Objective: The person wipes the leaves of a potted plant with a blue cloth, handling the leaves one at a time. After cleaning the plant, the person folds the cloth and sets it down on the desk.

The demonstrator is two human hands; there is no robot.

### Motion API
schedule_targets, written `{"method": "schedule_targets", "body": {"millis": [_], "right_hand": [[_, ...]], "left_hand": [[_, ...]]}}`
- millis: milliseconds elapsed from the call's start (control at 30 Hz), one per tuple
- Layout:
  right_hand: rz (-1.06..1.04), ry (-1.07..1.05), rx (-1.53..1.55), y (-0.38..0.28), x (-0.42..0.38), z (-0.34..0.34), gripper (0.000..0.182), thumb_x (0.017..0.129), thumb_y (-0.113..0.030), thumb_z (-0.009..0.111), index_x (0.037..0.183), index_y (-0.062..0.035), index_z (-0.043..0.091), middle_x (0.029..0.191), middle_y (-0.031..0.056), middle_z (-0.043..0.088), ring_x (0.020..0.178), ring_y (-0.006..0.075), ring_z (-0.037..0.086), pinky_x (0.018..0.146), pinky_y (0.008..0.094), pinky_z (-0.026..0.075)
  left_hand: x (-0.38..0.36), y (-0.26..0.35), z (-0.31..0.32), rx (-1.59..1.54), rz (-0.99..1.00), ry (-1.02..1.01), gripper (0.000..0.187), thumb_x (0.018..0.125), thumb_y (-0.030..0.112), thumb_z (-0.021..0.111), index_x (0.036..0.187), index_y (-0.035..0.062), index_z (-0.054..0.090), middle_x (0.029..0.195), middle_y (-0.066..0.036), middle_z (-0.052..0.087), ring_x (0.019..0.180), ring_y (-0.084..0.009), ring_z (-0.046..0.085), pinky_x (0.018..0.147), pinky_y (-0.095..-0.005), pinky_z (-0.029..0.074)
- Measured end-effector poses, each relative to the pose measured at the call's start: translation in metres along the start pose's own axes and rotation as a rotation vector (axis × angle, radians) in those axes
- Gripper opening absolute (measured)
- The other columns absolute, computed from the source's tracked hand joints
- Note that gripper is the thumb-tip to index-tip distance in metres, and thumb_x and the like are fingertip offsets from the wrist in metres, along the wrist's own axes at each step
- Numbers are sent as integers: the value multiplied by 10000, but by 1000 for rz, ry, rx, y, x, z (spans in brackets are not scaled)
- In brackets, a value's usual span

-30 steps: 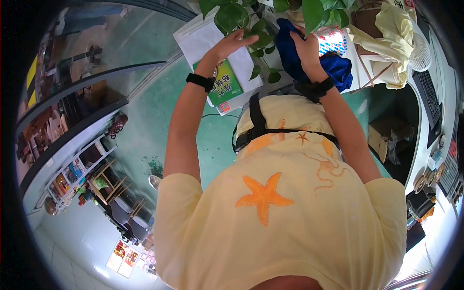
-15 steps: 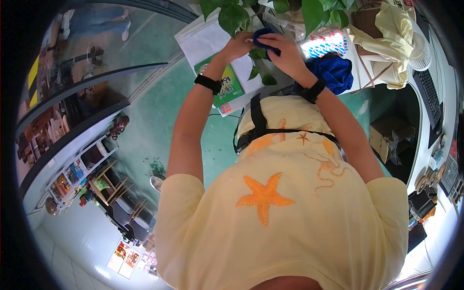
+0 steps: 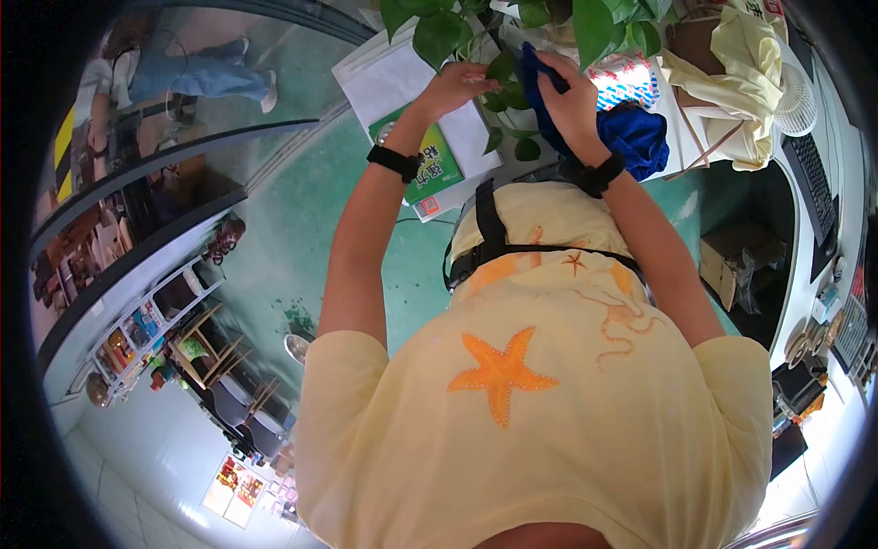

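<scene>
Green leaves of a potted-type plant point(image 3: 439, 38) hang in from the top of the head view. My left hand point(image 3: 455, 89) is closed in a pinch at a trailing vine point(image 3: 501, 69); leaves partly cover its fingertips. A dark blue cloth point(image 3: 541, 105) hangs from my right hand point(image 3: 572, 99), whose fingers are wrapped over it. The cloth is close beside the lower leaves point(image 3: 526, 149). Just right of that hand lies a second, bunched blue cloth point(image 3: 636, 139).
Under my left forearm lie white paper point(image 3: 389, 69) and a green packet point(image 3: 430, 165). Farther right are a shiny patterned package point(image 3: 626, 80), a pale yellow cloth point(image 3: 732, 73), a white fan point(image 3: 794, 99) and a keyboard point(image 3: 809, 183). Beyond the glass at left stands a person point(image 3: 197, 78).
My right hand has moved right, away from my left hand, and the cloth now hangs longer and lower. My left hand stays near the same spot. The person behind the glass has shifted.
</scene>
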State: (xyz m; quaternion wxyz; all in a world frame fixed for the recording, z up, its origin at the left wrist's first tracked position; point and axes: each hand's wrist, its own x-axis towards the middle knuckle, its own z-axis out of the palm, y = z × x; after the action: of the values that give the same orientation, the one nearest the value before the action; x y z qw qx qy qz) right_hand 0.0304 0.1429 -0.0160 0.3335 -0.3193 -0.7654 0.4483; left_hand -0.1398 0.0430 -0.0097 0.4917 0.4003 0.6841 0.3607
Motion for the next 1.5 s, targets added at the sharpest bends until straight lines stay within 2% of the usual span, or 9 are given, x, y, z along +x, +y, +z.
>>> {"method": "schedule_targets", "body": {"millis": [200,400,633,767,867,967,1233,1267,1500], "right_hand": [[-202,-215,-59,1,-6,10,291,738,-51,536,1008,-86,640,1034,121,617,898,308,585,819,342,464],[139,-7,-110,12,0,-5,235,729,-102,576,940,-17,635,835,201,626,745,355,609,661,359,491],[138,60,-52,-1,6,-18,258,718,-126,621,944,-4,630,796,187,635,651,300,616,588,331,478],[157,0,25,-26,13,-22,249,762,-125,627,995,-38,633,835,93,659,760,132,609,704,254,464],[111,-8,41,-40,19,-23,246,765,-104,621,1001,-36,631,881,76,665,783,127,605,732,261,463],[78,-18,98,-62,24,-27,247,766,-84,614,1007,-33,629,917,73,664,815,126,605,759,261,459],[61,-50,33,-92,45,-14,247,755,-134,668,986,-51,647,859,113,658,762,159,623,718,248,466],[-112,-10,-90,-86,46,-2,236,752,-138,673,975,-63,655,876,139,652,723,190,613,693,256,468],[-316,-137,-283,-65,36,22,308,735,-82,562,1035,-93,633,1049,43,630,845,263,534,774,348,473]], "left_hand": [[10,-18,4,166,48,3,332,790,229,654,995,-24,588,924,-82,618,897,-170,566,774,-276,435],[8,-41,13,222,105,141,398,791,201,641,1127,10,547,1056,-132,601,967,-237,602,795,-315,483],[-2,-51,20,-319,190,224,427,773,66,633,1157,-15,464,1096,-121,552,1011,-211,564,823,-301,464],[-24,-26,15,-445,84,554,465,778,57,632,1183,-2,411,1096,-122,539,1007,-214,537,824,-314,458],[-32,1,10,-416,101,831,477,743,87,672,1139,0,420,1060,-122,521,1016,-192,510,797,-323,459],[-39,16,-3,-208,207,810,406,754,95,665,1092,-10,466,1049,-109,526,994,-180,517,776,-313,462],[-5,25,2,-625,243,768,327,839,67,590,1115,-96,523,978,-80,613,822,-111,562,740,-214,442],[-2,27,7,-691,221,760,319,840,57,579,1116,-93,525,966,-80,615,812,-109,563,729,-217,447],[-5,35,33,-1097,232,560,346,845,-10,504,1189,-35,475,984,-70,593,834,-127,570,716,-234,460]]}}
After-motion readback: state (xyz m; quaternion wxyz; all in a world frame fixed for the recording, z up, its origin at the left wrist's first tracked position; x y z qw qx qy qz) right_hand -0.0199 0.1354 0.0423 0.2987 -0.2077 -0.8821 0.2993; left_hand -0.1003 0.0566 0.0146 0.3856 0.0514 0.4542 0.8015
